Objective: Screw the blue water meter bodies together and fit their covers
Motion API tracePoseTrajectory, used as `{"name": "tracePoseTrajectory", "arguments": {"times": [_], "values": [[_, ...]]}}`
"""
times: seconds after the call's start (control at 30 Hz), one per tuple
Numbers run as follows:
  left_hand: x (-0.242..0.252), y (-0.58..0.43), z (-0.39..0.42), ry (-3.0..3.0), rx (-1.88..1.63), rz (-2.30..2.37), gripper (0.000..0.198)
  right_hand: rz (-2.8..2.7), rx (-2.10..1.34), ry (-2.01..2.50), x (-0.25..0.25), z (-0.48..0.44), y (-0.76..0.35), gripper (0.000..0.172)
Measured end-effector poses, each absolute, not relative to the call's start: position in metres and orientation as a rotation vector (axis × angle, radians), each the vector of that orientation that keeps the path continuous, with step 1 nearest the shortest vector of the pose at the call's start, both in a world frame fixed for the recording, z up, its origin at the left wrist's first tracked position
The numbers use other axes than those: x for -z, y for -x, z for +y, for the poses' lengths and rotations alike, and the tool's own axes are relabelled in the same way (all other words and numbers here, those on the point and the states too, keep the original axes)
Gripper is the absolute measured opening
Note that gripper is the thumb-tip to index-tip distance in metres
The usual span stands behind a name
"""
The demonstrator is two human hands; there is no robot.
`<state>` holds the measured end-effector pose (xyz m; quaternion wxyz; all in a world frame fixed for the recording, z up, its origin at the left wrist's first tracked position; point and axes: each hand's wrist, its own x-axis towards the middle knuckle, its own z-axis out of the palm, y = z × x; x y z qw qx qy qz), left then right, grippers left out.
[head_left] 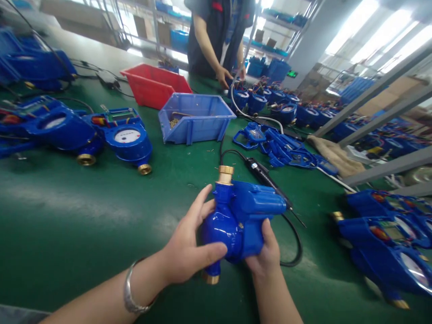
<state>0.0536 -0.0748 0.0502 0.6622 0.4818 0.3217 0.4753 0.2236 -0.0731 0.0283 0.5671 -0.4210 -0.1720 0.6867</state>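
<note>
Both my hands hold a blue water meter (222,227) above the green table, its underside turned toward me. One brass threaded end (225,174) points away from me, the other toward me. My left hand (192,238) wraps the rounded body from the left, thumb across it. Gripping the boxy housing on the right is my right hand (265,252), its thumb on the side and its other fingers hidden beneath. Just behind the meter lies a black electric screwdriver (261,173), its bit pointing right and its cable curling over the table.
A blue bin (199,123) with small brass screws stands beside a red bin (153,85). Blue plastic covers (283,146) lie to their right. Water meters line the left (126,137) and right (384,252). Across the table, a person's hands (224,77) work among more meters.
</note>
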Motion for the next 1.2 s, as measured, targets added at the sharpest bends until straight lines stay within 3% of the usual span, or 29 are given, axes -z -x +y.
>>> {"name": "tracePoseTrajectory", "arguments": {"times": [0.23,0.47,0.7,1.0,1.1,1.2], "values": [[-0.041,-0.056,-0.099,-1.682,-1.174,1.004,0.098,-0.261,-1.874,0.858,-0.036,-0.072,-0.209,0.055],[-0.033,-0.064,-0.096,-1.997,-1.449,1.009,0.093,-0.341,-1.872,0.946,-0.039,-0.075,-0.210,0.057],[-0.033,-0.058,-0.093,-2.221,-1.454,0.943,0.093,-0.300,-1.849,0.941,-0.031,-0.078,-0.217,0.053],[-0.039,-0.056,-0.097,-2.252,-1.464,0.865,0.085,-0.326,-1.784,0.957,-0.026,-0.080,-0.220,0.048],[-0.043,-0.056,-0.105,-2.157,-1.417,0.941,0.080,-0.351,-1.808,0.931,-0.027,-0.083,-0.221,0.053],[-0.050,-0.053,-0.112,-1.815,-1.263,1.229,0.092,-0.431,-1.777,0.917,-0.033,-0.085,-0.219,0.055]]}}
